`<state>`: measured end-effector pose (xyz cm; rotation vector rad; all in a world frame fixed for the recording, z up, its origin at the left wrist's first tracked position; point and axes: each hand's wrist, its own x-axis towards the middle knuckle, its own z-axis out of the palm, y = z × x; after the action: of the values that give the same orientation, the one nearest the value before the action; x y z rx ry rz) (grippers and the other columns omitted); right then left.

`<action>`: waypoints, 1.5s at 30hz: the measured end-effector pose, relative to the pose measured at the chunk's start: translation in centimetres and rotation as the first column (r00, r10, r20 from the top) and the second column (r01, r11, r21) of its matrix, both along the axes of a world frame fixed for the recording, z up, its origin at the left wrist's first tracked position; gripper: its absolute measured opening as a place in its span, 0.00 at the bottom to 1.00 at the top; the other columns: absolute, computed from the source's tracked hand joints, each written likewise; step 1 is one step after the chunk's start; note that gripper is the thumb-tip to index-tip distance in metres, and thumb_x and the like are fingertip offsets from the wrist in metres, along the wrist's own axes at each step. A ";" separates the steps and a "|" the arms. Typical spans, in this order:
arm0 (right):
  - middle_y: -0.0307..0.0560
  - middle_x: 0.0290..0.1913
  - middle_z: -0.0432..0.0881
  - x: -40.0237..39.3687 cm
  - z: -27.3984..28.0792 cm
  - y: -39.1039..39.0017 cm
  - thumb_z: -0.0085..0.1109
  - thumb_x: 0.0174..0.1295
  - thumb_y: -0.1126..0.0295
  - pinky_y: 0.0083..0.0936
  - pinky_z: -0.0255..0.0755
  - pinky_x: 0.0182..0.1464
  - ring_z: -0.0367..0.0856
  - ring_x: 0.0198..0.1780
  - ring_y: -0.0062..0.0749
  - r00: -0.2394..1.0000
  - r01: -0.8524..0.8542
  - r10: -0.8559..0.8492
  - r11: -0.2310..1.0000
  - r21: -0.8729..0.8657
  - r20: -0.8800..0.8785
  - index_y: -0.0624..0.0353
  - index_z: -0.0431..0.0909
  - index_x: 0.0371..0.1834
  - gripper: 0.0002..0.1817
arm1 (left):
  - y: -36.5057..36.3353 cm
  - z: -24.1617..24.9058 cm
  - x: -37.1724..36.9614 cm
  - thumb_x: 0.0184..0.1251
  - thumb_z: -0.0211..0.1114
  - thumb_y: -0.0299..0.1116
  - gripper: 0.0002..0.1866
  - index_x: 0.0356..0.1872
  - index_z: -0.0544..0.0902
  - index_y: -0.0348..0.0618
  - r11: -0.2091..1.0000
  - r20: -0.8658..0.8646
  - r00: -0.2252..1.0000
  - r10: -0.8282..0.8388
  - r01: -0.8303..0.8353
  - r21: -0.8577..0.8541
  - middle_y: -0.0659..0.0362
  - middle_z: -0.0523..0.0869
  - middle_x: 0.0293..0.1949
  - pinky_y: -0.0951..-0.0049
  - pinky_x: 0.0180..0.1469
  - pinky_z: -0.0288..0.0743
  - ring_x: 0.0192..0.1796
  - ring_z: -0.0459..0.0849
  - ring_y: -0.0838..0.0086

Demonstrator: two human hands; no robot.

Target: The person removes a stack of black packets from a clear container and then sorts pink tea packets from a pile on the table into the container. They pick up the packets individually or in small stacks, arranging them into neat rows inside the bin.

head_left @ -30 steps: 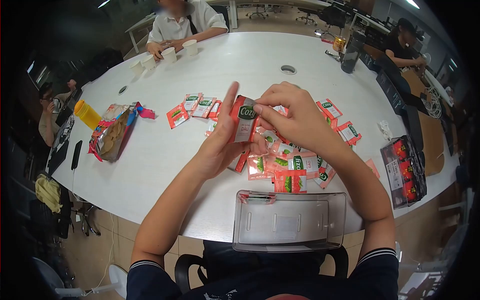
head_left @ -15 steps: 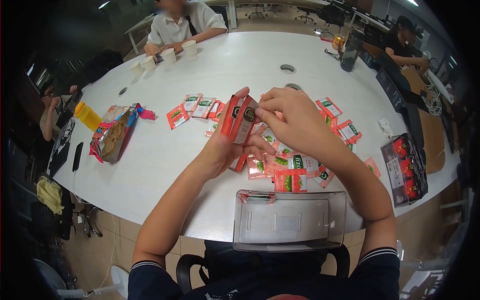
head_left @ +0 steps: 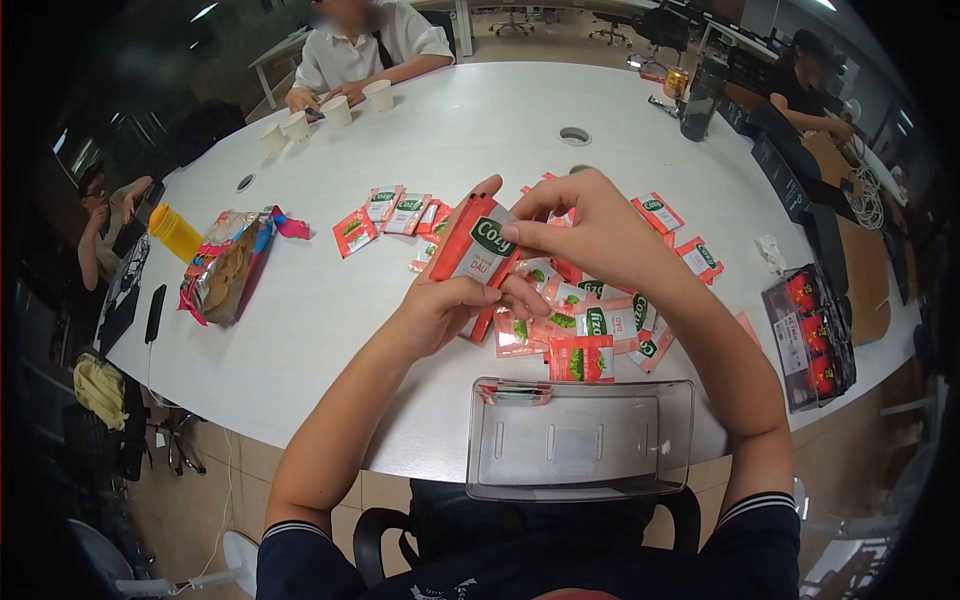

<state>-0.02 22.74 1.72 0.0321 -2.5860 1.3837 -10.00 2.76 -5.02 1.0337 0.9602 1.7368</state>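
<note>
My left hand [head_left: 425, 315] holds a small stack of red and white Cozy sachets [head_left: 478, 245], tilted, with the label facing up. The thumb and fingers of my right hand [head_left: 570, 225] pinch the stack's right edge. Under and around my hands, many loose sachets [head_left: 612, 322] lie scattered on the white table [head_left: 300, 350]. Close to my body stands a clear plastic box [head_left: 575, 445], with a few sachets [head_left: 515, 394] along its upper left side.
A chip bag [head_left: 228, 270] and yellow bottle [head_left: 176, 232] are at left. Paper cups [head_left: 338, 111] stand near a person [head_left: 370, 50] across the table. A dark bottle [head_left: 704, 97], cardboard boxes and a clear-and-black package [head_left: 812, 340] are at right.
The front sachet in my left hand now faces flatter, showing its full label, where two edges were fanned before. My right hand has shifted slightly around it.
</note>
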 end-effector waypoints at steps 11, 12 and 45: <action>0.45 0.33 0.88 10.0 7.5 -1.8 0.77 0.53 0.78 0.27 0.73 0.40 0.85 0.35 0.31 0.966 -0.174 0.232 0.906 0.387 -0.109 0.63 0.89 0.35 0.07 | -1.4 1.9 -2.5 0.69 0.65 0.59 0.56 0.88 0.47 0.44 0.986 -0.210 0.976 0.053 -0.018 0.165 0.37 0.73 0.74 0.59 0.67 0.78 0.66 0.84 0.56; 0.45 0.33 0.88 10.8 6.9 -2.9 0.77 0.51 0.79 0.28 0.73 0.39 0.85 0.34 0.33 0.970 -0.180 0.231 0.898 0.401 -0.082 0.62 0.89 0.35 0.09 | -1.6 2.4 -2.5 0.68 0.65 0.63 0.57 0.88 0.46 0.45 0.990 -0.255 0.965 0.056 -0.020 0.139 0.37 0.72 0.75 0.59 0.67 0.77 0.66 0.83 0.56; 0.45 0.39 0.79 11.7 -3.7 -6.3 0.85 0.46 0.50 0.34 0.71 0.49 0.80 0.42 0.38 0.996 0.046 0.033 0.602 0.797 -0.082 0.60 0.78 0.47 0.34 | -4.8 4.0 10.3 0.58 0.68 0.21 0.35 0.70 0.71 0.29 0.832 -0.967 -0.125 -0.222 -0.541 -0.121 0.50 0.85 0.39 0.58 0.45 0.79 0.41 0.86 0.57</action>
<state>11.67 16.49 -2.00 0.2149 -2.8745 0.0800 0.31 -2.03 -1.03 1.9061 2.4942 0.2387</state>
